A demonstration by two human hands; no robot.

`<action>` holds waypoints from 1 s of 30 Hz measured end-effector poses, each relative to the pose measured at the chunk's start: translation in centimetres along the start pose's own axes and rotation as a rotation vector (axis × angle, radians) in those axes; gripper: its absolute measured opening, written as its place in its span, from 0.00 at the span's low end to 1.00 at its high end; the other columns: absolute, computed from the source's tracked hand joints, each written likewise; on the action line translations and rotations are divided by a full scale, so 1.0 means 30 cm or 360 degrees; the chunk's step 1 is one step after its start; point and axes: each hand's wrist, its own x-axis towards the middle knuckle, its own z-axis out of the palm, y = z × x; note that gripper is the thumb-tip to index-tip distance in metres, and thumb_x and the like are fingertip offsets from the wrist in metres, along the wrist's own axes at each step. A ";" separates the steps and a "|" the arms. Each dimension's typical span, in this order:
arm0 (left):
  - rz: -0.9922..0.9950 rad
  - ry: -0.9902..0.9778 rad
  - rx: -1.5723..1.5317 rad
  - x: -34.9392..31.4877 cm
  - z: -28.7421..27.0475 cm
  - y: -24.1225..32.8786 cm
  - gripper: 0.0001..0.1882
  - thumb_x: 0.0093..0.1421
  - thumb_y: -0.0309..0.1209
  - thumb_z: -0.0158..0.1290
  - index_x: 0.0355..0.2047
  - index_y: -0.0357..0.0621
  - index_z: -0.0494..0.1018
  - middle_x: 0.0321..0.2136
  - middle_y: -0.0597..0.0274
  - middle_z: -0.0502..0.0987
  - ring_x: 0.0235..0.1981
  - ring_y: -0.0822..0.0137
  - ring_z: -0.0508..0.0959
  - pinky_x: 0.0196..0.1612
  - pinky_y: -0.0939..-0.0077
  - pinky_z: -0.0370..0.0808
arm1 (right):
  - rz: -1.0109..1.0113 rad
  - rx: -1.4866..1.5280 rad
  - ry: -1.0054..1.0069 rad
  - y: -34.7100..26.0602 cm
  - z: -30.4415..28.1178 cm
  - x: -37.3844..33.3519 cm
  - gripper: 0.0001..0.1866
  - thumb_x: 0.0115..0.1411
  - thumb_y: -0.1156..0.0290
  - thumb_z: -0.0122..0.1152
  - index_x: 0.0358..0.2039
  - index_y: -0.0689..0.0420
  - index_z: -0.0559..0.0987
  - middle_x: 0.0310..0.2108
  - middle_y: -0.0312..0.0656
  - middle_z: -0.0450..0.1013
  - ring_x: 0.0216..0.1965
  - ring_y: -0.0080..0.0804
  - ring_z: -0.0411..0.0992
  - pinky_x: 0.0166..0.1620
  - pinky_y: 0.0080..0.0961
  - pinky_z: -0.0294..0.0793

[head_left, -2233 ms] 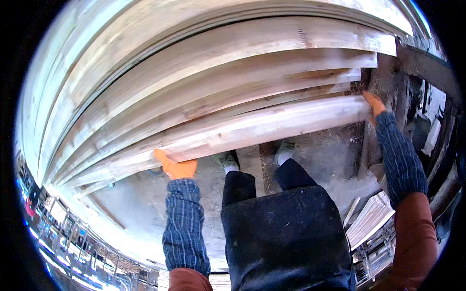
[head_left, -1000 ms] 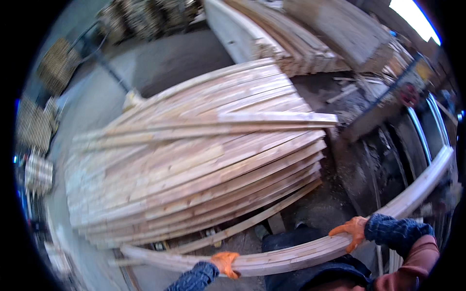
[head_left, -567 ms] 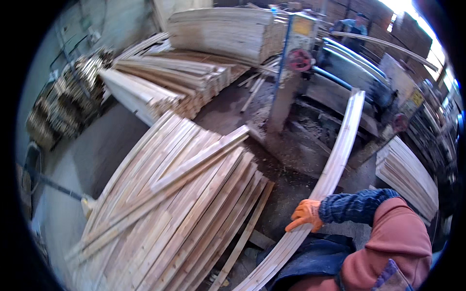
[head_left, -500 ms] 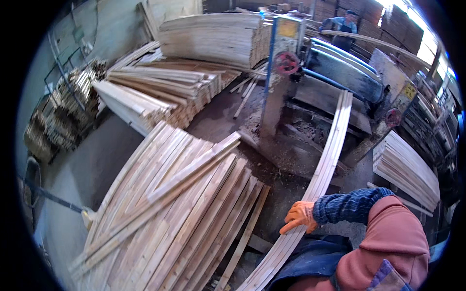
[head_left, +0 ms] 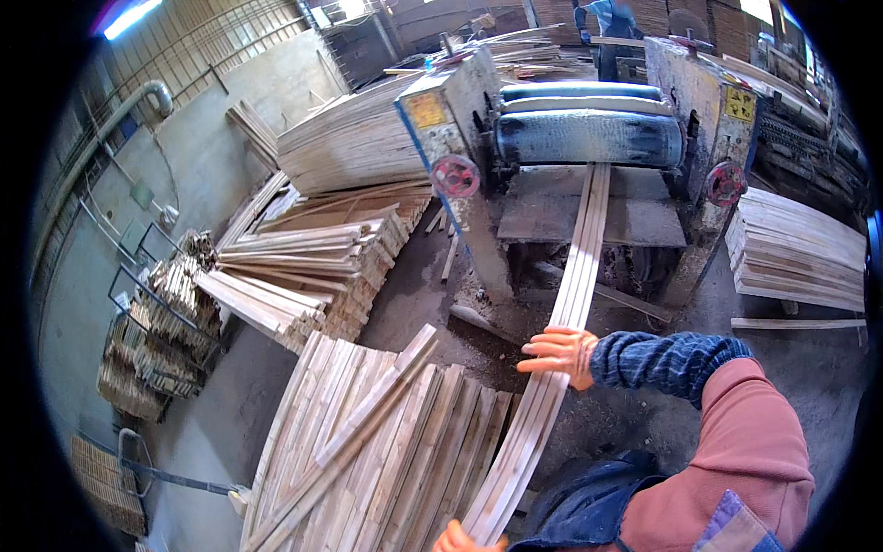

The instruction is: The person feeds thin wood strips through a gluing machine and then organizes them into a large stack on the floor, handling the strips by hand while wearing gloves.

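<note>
Several long, narrow wooden strips lie side by side, running from the lower edge up to the rollers of a machine. Their far ends meet the opening under a dark blue roller. My right hand, in an orange glove, rests across the top of the strips, fingers stretched out and slightly apart. Down at the lower edge my left hand, also in an orange glove, is around the near part of the strips; most of it is cut off by the picture's edge.
Left of the strips is a wide stack of boards with two loose pieces across it. Red handwheels sit on the machine's uprights. More timber lies at right. Beyond the machine stands a co-worker near a board.
The view has swung toward the machine. My right hand has flattened, its fingers spreading across the strips. My left hand has come into view at the lower edge.
</note>
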 end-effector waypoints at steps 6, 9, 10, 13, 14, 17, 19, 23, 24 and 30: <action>0.0099 -0.0615 -0.0069 0.045 0.203 0.273 0.34 0.56 0.43 0.63 0.62 0.51 0.68 0.52 0.55 0.78 0.55 0.52 0.76 0.56 0.53 0.73 | -0.0620 0.0155 0.0307 -0.116 0.182 -0.084 0.67 0.26 0.65 0.76 0.73 0.36 0.58 0.59 0.40 0.70 0.60 0.44 0.70 0.68 0.50 0.61; -0.0022 -0.0954 -0.0166 0.098 0.204 0.456 0.61 0.38 0.53 0.74 0.71 0.50 0.58 0.63 0.51 0.69 0.65 0.50 0.67 0.68 0.54 0.62 | -0.0694 0.0150 0.0153 -0.149 0.268 -0.077 0.62 0.28 0.63 0.73 0.72 0.40 0.62 0.56 0.38 0.73 0.56 0.40 0.73 0.65 0.46 0.66; 0.0015 -0.0888 -0.0266 0.115 0.185 0.482 0.60 0.40 0.53 0.73 0.71 0.50 0.58 0.62 0.50 0.70 0.65 0.49 0.67 0.68 0.54 0.62 | -0.0711 0.0173 0.0013 -0.120 0.258 -0.066 0.64 0.26 0.62 0.74 0.72 0.40 0.61 0.54 0.37 0.73 0.54 0.39 0.74 0.63 0.45 0.67; 0.0114 -0.0541 -0.0525 0.122 0.134 0.517 0.55 0.45 0.55 0.70 0.70 0.49 0.60 0.57 0.47 0.74 0.60 0.46 0.71 0.64 0.53 0.66 | -0.0805 0.0250 -0.0204 0.046 0.190 -0.046 0.67 0.23 0.61 0.76 0.72 0.39 0.60 0.50 0.36 0.74 0.50 0.38 0.75 0.57 0.41 0.70; 0.0210 -0.0460 -0.0487 0.092 0.166 0.467 0.54 0.45 0.54 0.70 0.69 0.48 0.61 0.55 0.47 0.75 0.58 0.45 0.72 0.62 0.53 0.68 | -0.0788 0.0187 -0.0176 0.105 0.196 -0.060 0.68 0.22 0.61 0.77 0.72 0.39 0.61 0.52 0.36 0.74 0.50 0.38 0.75 0.58 0.40 0.69; 0.0381 -0.0293 -0.0364 -0.025 0.247 0.227 0.52 0.45 0.53 0.70 0.68 0.48 0.63 0.51 0.47 0.78 0.54 0.44 0.75 0.59 0.52 0.72 | -0.0796 0.0116 -0.0162 0.287 0.197 -0.068 0.69 0.20 0.61 0.77 0.73 0.39 0.61 0.53 0.35 0.75 0.51 0.37 0.75 0.61 0.40 0.67; 0.0292 -0.0433 -0.0256 -0.083 0.200 0.128 0.52 0.45 0.53 0.69 0.68 0.48 0.63 0.51 0.47 0.78 0.53 0.44 0.75 0.58 0.52 0.72 | -0.0775 0.0101 -0.0219 0.362 0.180 -0.053 0.70 0.19 0.62 0.78 0.72 0.38 0.62 0.52 0.34 0.76 0.52 0.36 0.75 0.65 0.40 0.63; 0.0203 -0.0747 -0.0107 -0.166 0.113 -0.045 0.51 0.45 0.53 0.69 0.67 0.48 0.63 0.50 0.49 0.78 0.52 0.45 0.76 0.56 0.51 0.72 | -0.0725 0.0147 -0.0233 0.445 0.167 -0.040 0.68 0.21 0.64 0.79 0.72 0.37 0.62 0.55 0.36 0.76 0.59 0.37 0.72 0.68 0.42 0.59; 0.0194 -0.0813 -0.0081 -0.180 0.102 -0.081 0.51 0.45 0.53 0.69 0.66 0.48 0.63 0.49 0.49 0.78 0.51 0.45 0.76 0.55 0.51 0.72 | -0.0708 0.0136 -0.0256 0.447 0.157 -0.035 0.68 0.22 0.65 0.79 0.72 0.37 0.62 0.55 0.35 0.75 0.59 0.36 0.72 0.68 0.43 0.59; 0.0158 -0.0990 -0.0044 -0.293 0.093 -0.162 0.49 0.45 0.53 0.68 0.65 0.48 0.64 0.48 0.52 0.78 0.49 0.46 0.77 0.53 0.50 0.73 | -0.0546 0.0051 -0.0379 0.555 0.063 -0.081 0.60 0.31 0.66 0.79 0.71 0.35 0.64 0.60 0.35 0.73 0.64 0.37 0.68 0.71 0.48 0.54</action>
